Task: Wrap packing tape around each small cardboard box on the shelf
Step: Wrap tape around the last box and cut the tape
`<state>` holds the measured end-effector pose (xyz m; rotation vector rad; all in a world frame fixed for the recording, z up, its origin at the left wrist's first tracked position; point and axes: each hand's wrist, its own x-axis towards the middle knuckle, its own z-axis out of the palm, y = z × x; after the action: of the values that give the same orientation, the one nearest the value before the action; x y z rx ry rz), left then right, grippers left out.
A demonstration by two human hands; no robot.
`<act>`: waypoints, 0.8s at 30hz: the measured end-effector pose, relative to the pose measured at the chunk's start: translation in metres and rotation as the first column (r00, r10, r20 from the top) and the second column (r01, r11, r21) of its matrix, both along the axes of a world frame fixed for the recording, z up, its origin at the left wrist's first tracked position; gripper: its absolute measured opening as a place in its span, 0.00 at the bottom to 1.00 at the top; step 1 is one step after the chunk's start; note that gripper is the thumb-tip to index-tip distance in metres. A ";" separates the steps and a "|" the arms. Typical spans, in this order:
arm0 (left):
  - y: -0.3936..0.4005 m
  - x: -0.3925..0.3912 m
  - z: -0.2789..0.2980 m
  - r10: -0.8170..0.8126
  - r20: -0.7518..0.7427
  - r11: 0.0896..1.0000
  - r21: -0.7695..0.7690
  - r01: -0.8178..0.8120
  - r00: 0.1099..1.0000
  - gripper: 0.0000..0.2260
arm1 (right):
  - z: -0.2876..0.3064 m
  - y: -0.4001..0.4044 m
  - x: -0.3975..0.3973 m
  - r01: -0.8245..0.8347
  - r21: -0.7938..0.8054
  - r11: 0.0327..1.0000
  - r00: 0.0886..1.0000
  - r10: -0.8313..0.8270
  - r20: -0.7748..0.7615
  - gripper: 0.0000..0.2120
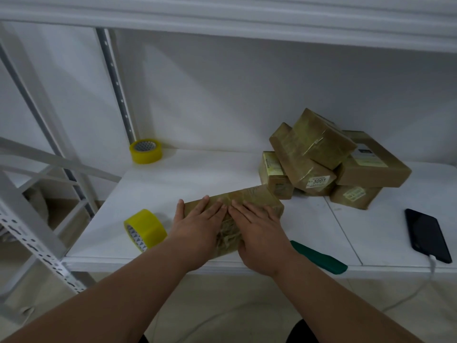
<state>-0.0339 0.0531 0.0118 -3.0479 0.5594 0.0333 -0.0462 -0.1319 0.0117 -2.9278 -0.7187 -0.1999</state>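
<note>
Brown cardboard under both palms: the box (247, 201) lies right beneath the hands at the shelf's (197, 174) front edge, its long axis running from the near left up to the far right. Left hand (197, 219) and right hand (257, 226) lie flat on its top, fingers straight, pressing the tape down, gripping nothing. Looks like smoothing, I'd say. The tape roll (146, 229) stands just left of the left hand, so that hand is nearer to it. A pile of boxes (329, 159) sits beyond the right hand.
</note>
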 end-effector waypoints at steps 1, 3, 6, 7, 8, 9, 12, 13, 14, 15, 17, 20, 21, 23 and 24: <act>0.000 0.001 0.000 0.004 -0.004 1.000 -0.005 -0.004 1.000 0.31 | 0.000 0.000 0.000 0.003 -0.006 1.000 1.000 -0.003 0.001 0.38; -0.001 0.001 0.001 0.013 -0.012 1.000 -0.005 -0.013 1.000 0.32 | 0.001 0.001 0.001 0.008 -0.016 1.000 1.000 -0.008 0.001 0.38; -0.001 0.001 0.004 0.017 -0.024 1.000 0.001 -0.017 1.000 0.33 | 0.002 0.002 0.002 0.010 -0.022 1.000 1.000 -0.010 -0.011 0.38; -0.001 0.000 0.005 0.017 -0.030 1.000 0.004 -0.017 0.999 0.33 | 0.003 0.002 0.002 0.008 -0.023 1.000 1.000 -0.008 -0.013 0.38; -0.002 0.000 0.006 0.017 -0.036 1.000 0.008 -0.017 0.999 0.34 | 0.004 0.002 0.002 0.006 -0.022 1.000 1.000 -0.006 -0.015 0.38; -0.002 -0.001 0.007 0.017 -0.041 1.000 0.009 -0.017 0.999 0.34 | 0.004 0.003 0.002 0.004 -0.019 1.000 1.000 -0.005 -0.018 0.37; -0.003 -0.003 0.009 0.007 -0.040 1.000 0.009 -0.007 0.999 0.34 | 0.003 0.001 -0.001 -0.004 -0.013 1.000 0.999 0.003 -0.042 0.40; -0.002 -0.003 0.009 0.003 -0.034 1.000 0.001 -0.003 0.999 0.33 | 0.002 0.000 -0.002 -0.009 -0.011 1.000 0.999 0.008 -0.051 0.41; -0.001 -0.004 0.009 0.001 -0.027 1.000 -0.018 -0.002 1.000 0.32 | 0.003 -0.001 -0.002 -0.011 -0.005 1.000 0.998 0.011 -0.058 0.42; 0.001 -0.004 0.010 0.007 -0.016 0.999 -0.047 -0.008 1.000 0.31 | 0.004 -0.002 -0.002 -0.008 0.007 1.000 0.998 0.008 -0.060 0.43; 0.001 -0.004 0.012 0.038 0.009 0.995 -0.094 -0.037 0.999 0.31 | 0.009 -0.004 0.003 0.011 0.038 0.999 0.999 -0.010 -0.034 0.43; -0.008 -0.005 0.013 0.078 0.012 0.995 -0.056 -0.077 0.997 0.32 | 0.012 0.000 0.009 0.018 -0.027 0.999 1.000 -0.019 -0.024 0.43; -0.013 -0.006 0.012 0.075 0.005 0.997 -0.024 -0.075 0.997 0.32 | 0.011 0.002 0.011 0.010 -0.062 0.998 0.999 -0.013 -0.044 0.44; -0.018 -0.004 0.012 0.068 -0.001 0.998 0.015 -0.068 0.998 0.32 | 0.012 0.005 0.016 0.004 -0.095 0.996 0.997 -0.012 -0.078 0.43; -0.018 -0.003 0.012 0.065 0.001 0.998 0.019 -0.065 0.998 0.32 | 0.013 0.006 0.020 0.002 -0.097 0.995 0.997 -0.010 -0.079 0.42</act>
<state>-0.0372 0.0352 0.0240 -3.0466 0.4563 0.0397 -0.0265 -0.1260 0.0246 -3.0102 -0.7275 -0.0504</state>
